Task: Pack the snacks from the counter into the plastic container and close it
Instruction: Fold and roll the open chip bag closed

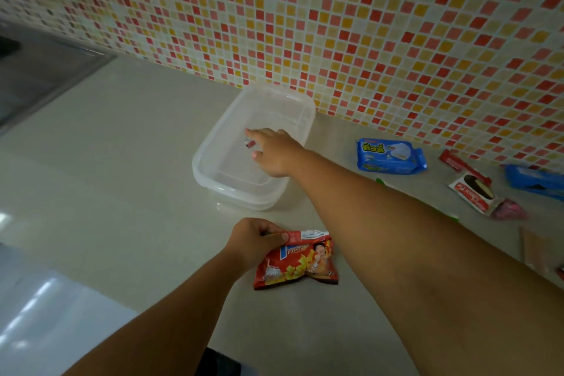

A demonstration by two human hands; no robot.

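From the head view, the left hand pinches the top edge of a red potato snack bag lying on the near desk. The right hand, fingers loosely spread, reaches over the open plastic container, touching a small red item inside. A blue snack pack lies right of it.

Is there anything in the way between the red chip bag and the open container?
Nothing on the counter lies between them. The right hand reaches over the container, partly covering its opening; the left hand pinches the red chip bag.
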